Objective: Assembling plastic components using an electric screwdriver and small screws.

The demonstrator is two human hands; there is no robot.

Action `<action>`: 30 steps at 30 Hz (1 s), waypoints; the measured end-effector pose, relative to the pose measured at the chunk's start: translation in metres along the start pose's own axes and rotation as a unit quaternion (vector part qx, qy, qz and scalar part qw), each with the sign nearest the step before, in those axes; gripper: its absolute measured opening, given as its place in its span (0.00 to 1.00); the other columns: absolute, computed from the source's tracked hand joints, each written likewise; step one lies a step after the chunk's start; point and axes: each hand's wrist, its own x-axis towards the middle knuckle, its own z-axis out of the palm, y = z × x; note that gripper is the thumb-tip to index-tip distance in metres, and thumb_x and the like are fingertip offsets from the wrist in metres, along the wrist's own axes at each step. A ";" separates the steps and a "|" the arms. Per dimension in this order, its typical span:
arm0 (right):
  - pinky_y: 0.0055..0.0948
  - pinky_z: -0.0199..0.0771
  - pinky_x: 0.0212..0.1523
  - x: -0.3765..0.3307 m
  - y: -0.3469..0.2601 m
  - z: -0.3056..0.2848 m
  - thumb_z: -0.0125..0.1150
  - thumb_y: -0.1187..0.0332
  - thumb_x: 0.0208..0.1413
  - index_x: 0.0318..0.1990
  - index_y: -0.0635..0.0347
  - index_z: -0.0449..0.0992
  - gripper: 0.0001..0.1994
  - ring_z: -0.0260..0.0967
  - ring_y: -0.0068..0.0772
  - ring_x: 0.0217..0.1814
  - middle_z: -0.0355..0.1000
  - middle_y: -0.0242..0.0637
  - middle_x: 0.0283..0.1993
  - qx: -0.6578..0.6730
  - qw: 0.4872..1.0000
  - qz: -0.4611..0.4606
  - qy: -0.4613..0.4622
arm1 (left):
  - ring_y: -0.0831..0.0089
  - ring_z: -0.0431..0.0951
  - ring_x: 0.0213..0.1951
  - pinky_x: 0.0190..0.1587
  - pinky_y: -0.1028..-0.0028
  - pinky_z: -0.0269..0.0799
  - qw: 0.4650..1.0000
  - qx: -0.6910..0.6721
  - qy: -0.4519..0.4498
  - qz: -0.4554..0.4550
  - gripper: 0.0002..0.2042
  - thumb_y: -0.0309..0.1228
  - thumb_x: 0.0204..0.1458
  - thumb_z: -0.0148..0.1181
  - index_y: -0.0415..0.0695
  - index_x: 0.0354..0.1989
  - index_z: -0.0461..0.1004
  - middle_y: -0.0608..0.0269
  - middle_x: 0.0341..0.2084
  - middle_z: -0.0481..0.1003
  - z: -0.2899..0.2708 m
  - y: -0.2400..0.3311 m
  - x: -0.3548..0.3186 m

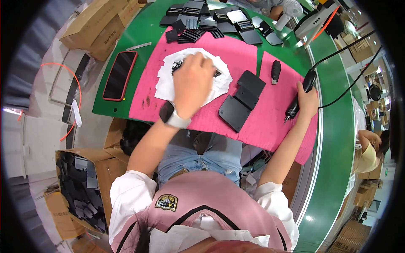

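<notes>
My left hand [195, 82], with a watch on its wrist, is over a crumpled white sheet [164, 87] that bears a scatter of small black pieces, probably screws [176, 66]. Its fingers are curled down together among these pieces, and their tips are hidden. My right hand [309, 101] grips a black corded electric screwdriver [293, 105], its bit pointing down toward the pink mat [270, 122]. Between the hands lies a black plastic casing [243, 101] with two wide ends and a stepped middle. A black-handled utility knife [275, 72] rests beyond it, nearer my right hand.
Several black casings [202, 21] are stacked at the table's far edge, near a small white fan [290, 12]. A red-cased phone [120, 76] and a metal strip [139, 46] lie at left on the green table [110, 110]. Below left stands a carton [105, 173] of dark parts.
</notes>
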 end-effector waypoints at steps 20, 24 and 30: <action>0.27 0.68 0.32 -0.012 -0.031 -0.037 0.53 0.62 0.52 0.55 0.68 0.64 0.25 0.67 0.31 0.28 0.68 0.41 0.29 0.643 0.687 -0.121 -0.316 | 0.62 0.74 0.28 0.29 0.67 0.69 0.992 -0.119 0.012 -0.028 0.03 0.27 0.46 0.61 0.41 0.27 0.77 0.61 0.23 0.71 0.008 -0.046 0.006; 0.27 0.61 0.33 -0.028 -0.077 -0.085 0.50 0.61 0.53 0.60 0.70 0.57 0.29 0.61 0.29 0.27 0.63 0.39 0.31 0.688 0.582 -0.222 -0.373 | 0.66 0.75 0.23 0.27 0.71 0.69 0.982 -0.180 0.030 -0.055 0.05 0.28 0.46 0.62 0.39 0.26 0.76 0.61 0.23 0.73 0.007 -0.042 0.011; 0.28 0.61 0.35 -0.039 -0.137 -0.115 0.46 0.57 0.55 0.54 0.69 0.60 0.25 0.62 0.29 0.28 0.63 0.40 0.31 0.713 0.401 -0.336 -0.467 | 0.80 0.71 0.23 0.27 0.80 0.67 0.766 -0.581 -0.121 -0.245 0.08 0.30 0.58 0.53 0.37 0.37 0.75 0.65 0.25 0.75 0.012 -0.021 0.031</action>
